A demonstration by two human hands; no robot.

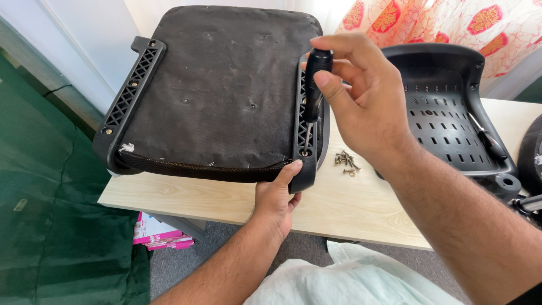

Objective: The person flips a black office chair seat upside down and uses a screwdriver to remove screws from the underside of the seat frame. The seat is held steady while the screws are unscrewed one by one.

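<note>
On the wooden table (186, 197), our left hand (275, 203) clamps the chair seat (217, 85) steady while our right hand (361, 101) fingers pinch the screwdriver (314, 85) upright over a bracket screw (305, 151).

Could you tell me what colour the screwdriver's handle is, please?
The screwdriver handle is black, gripped by the right hand; the head view shows it.

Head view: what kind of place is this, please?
Probably a room at home, used for chair assembly: a light wooden table carries an upturned chair seat, a patterned curtain hangs behind, and a green sofa stands beside.
</note>
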